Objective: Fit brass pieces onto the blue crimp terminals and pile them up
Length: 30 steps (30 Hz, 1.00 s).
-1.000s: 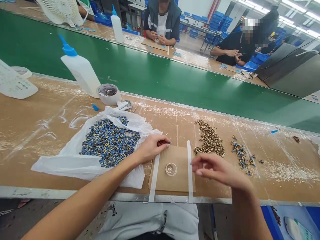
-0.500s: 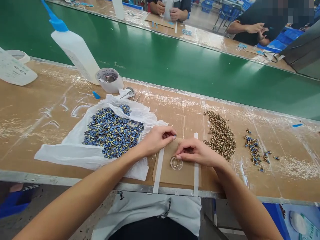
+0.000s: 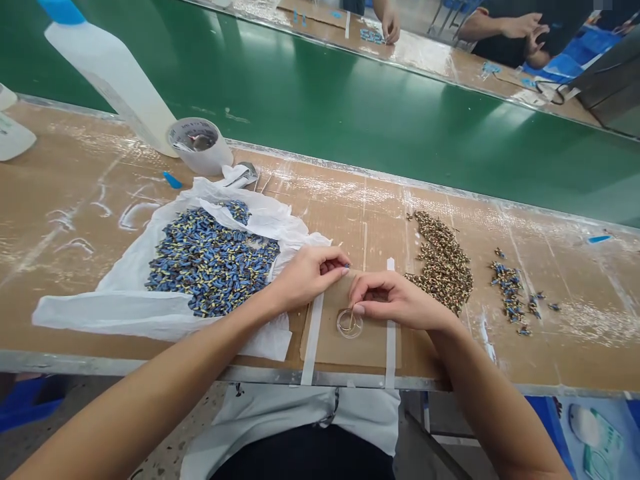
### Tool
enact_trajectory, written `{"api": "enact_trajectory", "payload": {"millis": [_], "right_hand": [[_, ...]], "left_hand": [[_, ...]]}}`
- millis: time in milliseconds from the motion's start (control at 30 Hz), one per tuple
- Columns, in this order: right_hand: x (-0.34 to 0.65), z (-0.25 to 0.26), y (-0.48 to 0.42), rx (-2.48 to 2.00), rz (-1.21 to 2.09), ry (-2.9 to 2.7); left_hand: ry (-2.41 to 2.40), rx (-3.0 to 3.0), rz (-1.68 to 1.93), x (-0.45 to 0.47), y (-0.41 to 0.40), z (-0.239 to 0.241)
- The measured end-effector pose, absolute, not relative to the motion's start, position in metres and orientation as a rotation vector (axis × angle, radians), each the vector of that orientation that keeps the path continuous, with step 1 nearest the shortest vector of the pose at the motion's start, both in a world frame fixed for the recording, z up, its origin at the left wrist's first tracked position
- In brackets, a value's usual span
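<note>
My left hand (image 3: 310,277) rests at the top left corner of a cardboard pad (image 3: 325,350), its fingertips pinching a small blue terminal (image 3: 346,265). My right hand (image 3: 395,300) sits over the pad, and a thin wire seems to run from its fingers down to a small transparent ring (image 3: 349,323). Blue-and-brass insulated terminals (image 3: 210,263) lie heaped on a white plastic bag (image 3: 100,310) to my left. To the right of the pad is a pile of small brass parts (image 3: 440,263), and beyond it a smaller scatter of blue terminals (image 3: 509,290).
White tape strips (image 3: 313,340) hold the pad to the plastic-covered bench (image 3: 75,160). A glue bottle (image 3: 110,73) and a tape roll (image 3: 200,145) stand at the back, before a green conveyor belt (image 3: 320,113). Co-workers' hands (image 3: 523,27) work across it.
My right hand has moved left from beside the pad to over the transparent ring. My left hand has shifted little. The whole view has tilted, so the far bench sits higher.
</note>
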State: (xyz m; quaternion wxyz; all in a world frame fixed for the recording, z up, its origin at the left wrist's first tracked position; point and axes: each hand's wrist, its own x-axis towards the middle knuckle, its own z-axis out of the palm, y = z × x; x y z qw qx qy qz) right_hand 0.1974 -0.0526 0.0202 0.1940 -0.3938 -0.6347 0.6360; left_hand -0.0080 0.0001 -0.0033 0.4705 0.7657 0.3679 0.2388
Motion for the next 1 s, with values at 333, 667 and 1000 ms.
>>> {"api": "enact_trajectory", "payload": {"millis": [333, 667, 1000], "right_hand": [[0.206, 0.027, -0.052, -1.154, 1.293, -1.514], [0.189, 0.015, -0.055, -1.269, 0.761, -1.416], [0.189, 0.010, -0.058, -1.339, 0.740, -1.565]], "left_hand": [[0.888, 1.854, 0.578, -0.007, -0.002, -0.003], [0.850, 1.816, 0.531, -0.003, -0.005, -0.002], [0.828, 1.796, 0.549, -0.004, -0.004, -0.001]]}}
